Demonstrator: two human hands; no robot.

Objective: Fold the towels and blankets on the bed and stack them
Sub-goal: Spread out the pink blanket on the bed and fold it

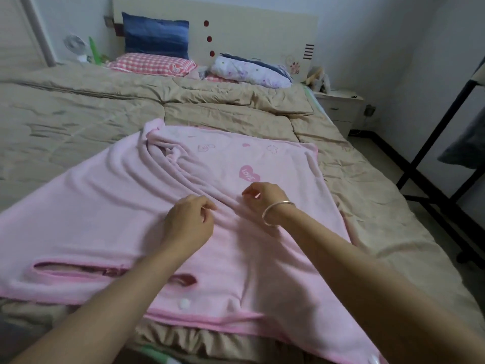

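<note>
Pink blanket (creased centre) reaches the bed's near edge, quilt beyond.

A cream headboard bears three red dots; a blue pillow leans upright against its left part; a pink checked pillow lies flat just in front of that; a white flowered pillow lies below its right part; a small white fan stands off its left end; a white nightstand stands off its right end; a black metal frame stands farther right, well apart.
</note>
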